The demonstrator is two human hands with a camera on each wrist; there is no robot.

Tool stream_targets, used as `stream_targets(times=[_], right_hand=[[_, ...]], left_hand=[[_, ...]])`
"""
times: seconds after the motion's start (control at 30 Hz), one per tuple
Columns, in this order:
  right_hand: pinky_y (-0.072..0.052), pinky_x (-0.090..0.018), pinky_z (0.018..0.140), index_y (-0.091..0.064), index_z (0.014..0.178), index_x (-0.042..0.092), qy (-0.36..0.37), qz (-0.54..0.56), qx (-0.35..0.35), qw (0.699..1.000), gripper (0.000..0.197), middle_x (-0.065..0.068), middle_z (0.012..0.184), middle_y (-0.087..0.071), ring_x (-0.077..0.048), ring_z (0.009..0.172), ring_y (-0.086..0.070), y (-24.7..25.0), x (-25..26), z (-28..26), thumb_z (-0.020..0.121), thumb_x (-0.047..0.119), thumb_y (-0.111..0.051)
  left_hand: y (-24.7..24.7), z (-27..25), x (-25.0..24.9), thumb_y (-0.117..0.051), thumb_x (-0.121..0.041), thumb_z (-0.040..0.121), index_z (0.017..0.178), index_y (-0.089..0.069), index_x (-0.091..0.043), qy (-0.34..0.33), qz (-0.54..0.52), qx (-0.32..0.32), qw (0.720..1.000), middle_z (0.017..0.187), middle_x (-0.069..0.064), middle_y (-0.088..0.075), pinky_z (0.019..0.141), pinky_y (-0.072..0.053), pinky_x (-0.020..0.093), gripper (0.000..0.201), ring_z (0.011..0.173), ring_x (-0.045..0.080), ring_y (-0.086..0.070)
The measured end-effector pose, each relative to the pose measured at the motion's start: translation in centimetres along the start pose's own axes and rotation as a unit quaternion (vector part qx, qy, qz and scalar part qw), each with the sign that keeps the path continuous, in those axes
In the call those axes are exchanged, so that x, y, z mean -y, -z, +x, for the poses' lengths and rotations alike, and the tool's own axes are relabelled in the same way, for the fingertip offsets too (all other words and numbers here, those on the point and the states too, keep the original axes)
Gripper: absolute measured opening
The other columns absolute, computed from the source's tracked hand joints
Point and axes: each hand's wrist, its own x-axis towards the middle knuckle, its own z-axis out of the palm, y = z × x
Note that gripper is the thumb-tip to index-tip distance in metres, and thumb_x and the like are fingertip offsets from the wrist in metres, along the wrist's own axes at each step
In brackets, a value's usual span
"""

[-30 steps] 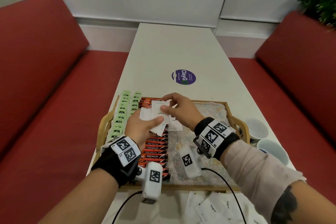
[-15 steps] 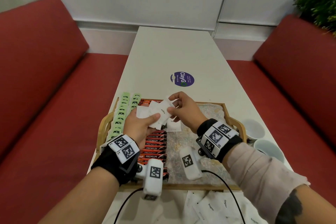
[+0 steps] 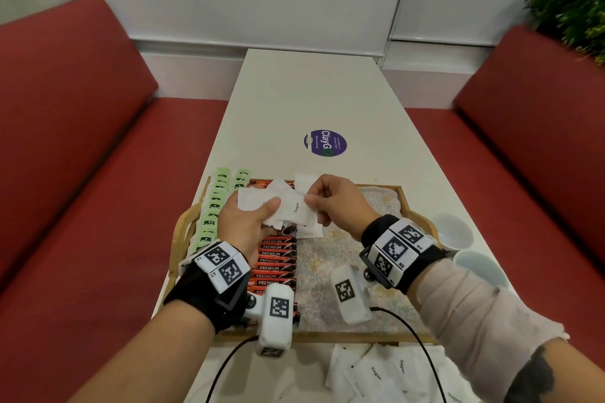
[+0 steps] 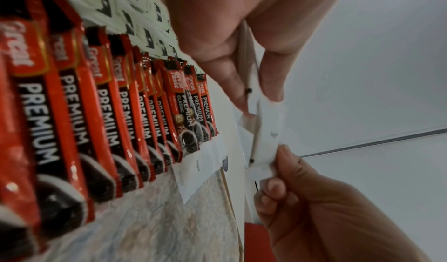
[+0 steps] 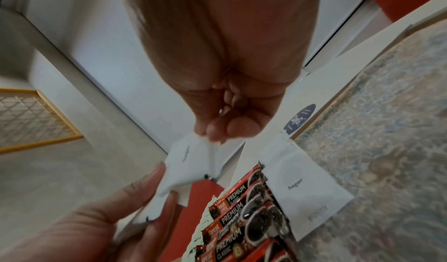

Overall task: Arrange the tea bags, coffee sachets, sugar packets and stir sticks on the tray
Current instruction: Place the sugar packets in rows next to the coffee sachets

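A wooden tray (image 3: 343, 336) with a patterned liner lies on the white table. Green tea bags (image 3: 214, 206) fill its left edge in rows, with a row of red coffee sachets (image 3: 276, 260) beside them. My left hand (image 3: 244, 226) holds a small fan of white sugar packets (image 3: 288, 206) above the sachets. My right hand (image 3: 330, 203) pinches the right edge of one of those packets (image 5: 191, 163). One sugar packet (image 5: 304, 187) lies on the tray next to the sachets. More sugar packets (image 3: 376, 373) lie on the table in front of the tray.
Two pale cups (image 3: 453, 232) stand to the right of the tray. A round purple sticker (image 3: 324, 143) is on the table beyond it. Red benches (image 3: 82, 206) flank the table on both sides, and a green plant (image 3: 573, 3) is at the far right.
Both hands have lifted slightly with the sugar packets, and the right hand has drawn one packet a little to the right out of the fan.
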Motion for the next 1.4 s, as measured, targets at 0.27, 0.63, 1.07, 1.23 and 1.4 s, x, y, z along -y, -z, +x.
stream_targets(times=[0.27,0.63,1.07,1.23,1.4], right_hand=[[-0.054,-0.031,0.051,-0.037,0.082,0.011,-0.139,0.098,-0.018,0.985,0.021,-0.012,0.068,-0.055,-0.021,0.052,-0.061,-0.1,-2.5,-0.3,0.097,-0.003,-0.036],[-0.042,-0.029,0.042,-0.037,0.078,0.011,-0.25,0.077,-0.07,0.963,0.022,-0.017,0.075,-0.054,-0.025,0.05,-0.054,-2.1,-5.0,0.4,0.096,-0.003,-0.038],[-0.038,-0.026,0.059,-0.048,0.071,0.006,-0.243,-0.216,0.001,0.946,0.021,-0.007,0.073,-0.05,-0.026,0.08,-0.05,-2.4,-4.6,1.2,0.091,0.004,-0.044],[-0.031,-0.023,0.047,-0.041,0.06,0.009,-0.243,-0.253,0.011,0.936,0.031,-0.004,0.063,-0.044,-0.021,0.06,-0.046,-2.2,-4.9,1.8,0.09,0.004,-0.045],[-0.028,-0.021,0.044,-0.042,0.057,0.008,-0.246,-0.29,0.035,0.924,0.034,-0.004,0.061,-0.043,-0.015,0.052,-0.039,-2.1,-5.0,2.1,0.09,0.003,-0.045]], left_hand=[[0.6,0.8,0.0,-0.073,-0.002,0.078,0.092,-0.06,-0.022,-0.022,0.008,-0.055,0.998,0.107,0.013,-0.068,0.055,-0.056,0.029,0.027,0.093,0.032,-0.067],[0.5,0.8,0.0,-0.071,0.001,0.079,0.091,-0.06,-0.022,-0.018,0.0,-0.047,0.999,0.099,0.007,-0.068,0.074,-0.057,0.041,0.028,0.091,0.027,-0.068],[0.7,0.8,-0.2,-0.072,-0.001,0.079,0.09,-0.059,-0.022,-0.018,0.008,-0.049,0.999,0.101,0.009,-0.068,0.053,-0.056,0.027,0.027,0.089,0.027,-0.068],[0.6,0.8,0.0,-0.071,0.0,0.079,0.091,-0.059,-0.022,-0.01,0.008,-0.045,0.999,0.103,0.009,-0.067,0.069,-0.057,0.037,0.028,0.09,0.027,-0.068],[0.5,0.9,0.2,-0.072,0.0,0.078,0.092,-0.06,-0.022,-0.003,0.006,-0.049,0.999,0.105,0.01,-0.067,0.066,-0.057,0.036,0.029,0.093,0.029,-0.067]])
